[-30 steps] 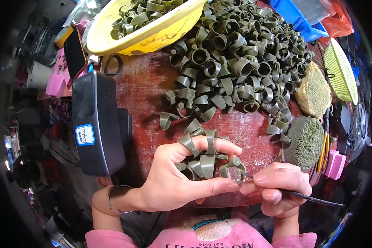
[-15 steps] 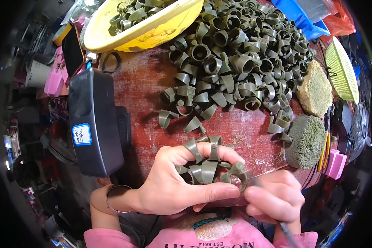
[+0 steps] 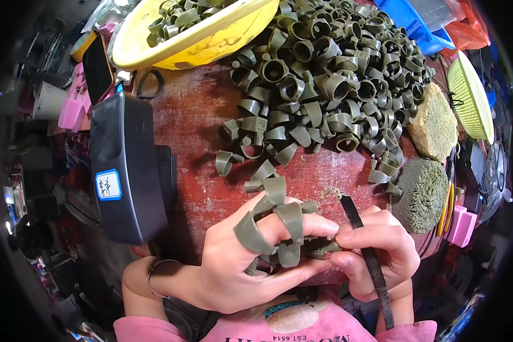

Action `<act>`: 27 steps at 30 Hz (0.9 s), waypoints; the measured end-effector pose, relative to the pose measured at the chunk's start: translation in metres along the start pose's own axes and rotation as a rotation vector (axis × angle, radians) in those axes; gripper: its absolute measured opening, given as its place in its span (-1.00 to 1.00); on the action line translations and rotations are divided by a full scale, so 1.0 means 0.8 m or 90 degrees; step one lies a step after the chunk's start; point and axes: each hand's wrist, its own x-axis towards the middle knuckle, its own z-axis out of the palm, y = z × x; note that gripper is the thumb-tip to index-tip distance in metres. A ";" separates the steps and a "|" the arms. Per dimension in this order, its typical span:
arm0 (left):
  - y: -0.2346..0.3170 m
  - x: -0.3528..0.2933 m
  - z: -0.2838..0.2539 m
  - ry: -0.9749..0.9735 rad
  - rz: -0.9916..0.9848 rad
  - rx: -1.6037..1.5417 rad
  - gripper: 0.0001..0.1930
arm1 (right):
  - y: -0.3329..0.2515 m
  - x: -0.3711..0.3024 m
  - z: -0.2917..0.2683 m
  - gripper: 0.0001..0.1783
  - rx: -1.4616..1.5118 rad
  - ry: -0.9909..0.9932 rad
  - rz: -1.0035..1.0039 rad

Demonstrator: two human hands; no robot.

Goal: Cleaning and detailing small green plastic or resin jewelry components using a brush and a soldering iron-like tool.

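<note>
My left hand [image 3: 231,268] is closed around several olive-green plastic rings [image 3: 290,221]; some sit over its index finger and others are bunched in the palm. Thumb and fingertip of my right hand [image 3: 390,239] pinch the stub end of one of these rings, beside the left fingertips. The same right hand also keeps a narrow dark blade [image 3: 372,273] between its fingers, its tip pointing away from me over the table. A small curl of shavings [image 3: 332,194] lies near that tip. Fingers partly hide the lower rings.
A large heap of matching green rings [image 3: 336,85] covers the far side of the red worn table [image 3: 196,171]. Around it stand a yellow basin [image 3: 211,51] holding more rings, a black box [image 3: 128,171], two rough round blocks [image 3: 420,196], a light-green basket [image 3: 470,97] and a blue tray [image 3: 410,25].
The blade has swung so its tip points away from me, and my right fingers now pinch a ring end. My left hand has turned, shifting the rings. The shavings curl now shows.
</note>
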 end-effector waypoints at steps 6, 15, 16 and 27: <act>-0.011 0.003 0.001 0.005 0.017 -0.042 -0.63 | -0.007 -0.007 -0.004 -0.70 0.128 0.011 0.065; -0.008 -0.001 -0.005 -0.061 -0.066 -0.105 -0.60 | 0.000 -0.007 0.005 -0.77 0.068 0.031 0.065; -0.008 0.000 -0.004 -0.061 -0.067 -0.105 -0.60 | 0.000 -0.007 0.004 -0.77 0.069 0.031 0.065; -0.013 -0.001 0.004 0.022 -0.016 -0.096 -0.64 | -0.010 -0.008 -0.012 -0.65 0.018 -0.025 0.087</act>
